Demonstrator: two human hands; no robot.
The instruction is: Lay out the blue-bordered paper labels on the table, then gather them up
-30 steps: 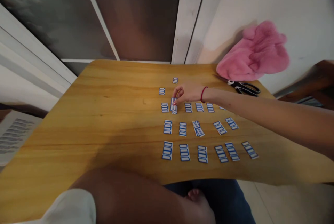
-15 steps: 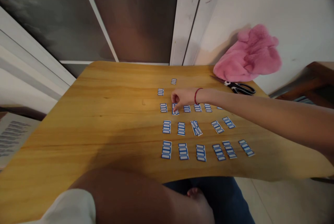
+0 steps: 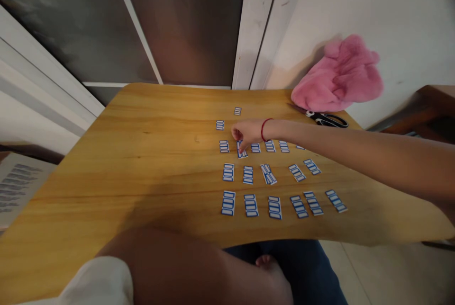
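On the wooden table [image 3: 170, 163], white label strips with blue-outlined boxes lie in rough rows. My right hand [image 3: 250, 133], with a red band at the wrist, reaches in from the right with its fingers bent together. Its fingertips grip a label strip [image 3: 242, 152] in the middle row; this strip seems to overlap another, and my fingers cover part of it. Nearer to me, two crossed label strips [image 3: 268, 174] overlap. My left hand [image 3: 272, 274] rests low over my lap below the table edge, its fingers mostly hidden.
Black-handled scissors [image 3: 325, 119] lie at the right rear, beside a pink fluffy cloth [image 3: 339, 77] against the wall. A glazed door [image 3: 185, 25] stands behind the table. At the left, a printed box [image 3: 21, 186] sits below table height.
The strip under my right fingertips has turned slightly and shifted a little toward me. The view has moved slightly; my left hand stays in my lap.
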